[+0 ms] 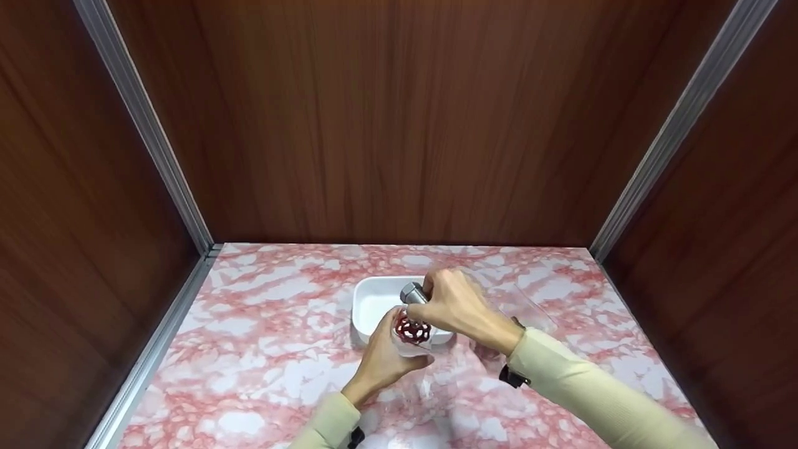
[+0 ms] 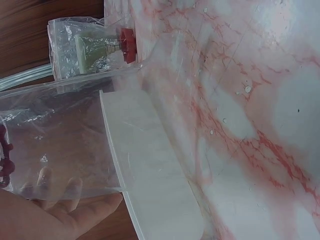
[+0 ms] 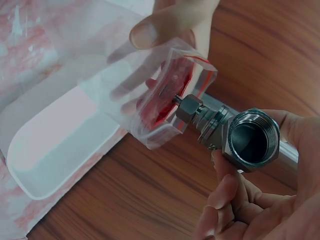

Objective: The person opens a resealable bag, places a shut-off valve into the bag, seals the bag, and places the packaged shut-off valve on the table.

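In the head view my right hand (image 1: pixel 461 305) grips a silver metal valve (image 3: pixel 252 142) by its body, above a white tray. The valve's red handwheel (image 1: pixel 413 330) sits inside the mouth of a clear zip-lock bag (image 2: pixel 65 135). My left hand (image 1: pixel 389 355) holds that bag near its opening, thumb on one side and fingers showing through the plastic on the other. From the right wrist view, the valve's threaded port faces the camera, and its body is outside the bag.
The white tray (image 1: pixel 371 305) stands behind and beneath the hands on a pink-and-white marbled table (image 1: pixel 249 374). Another bagged valve with a red wheel (image 2: pixel 128 45) lies nearby in the left wrist view. Brown wood-grain panels (image 1: pixel 399 125) enclose the back and sides.
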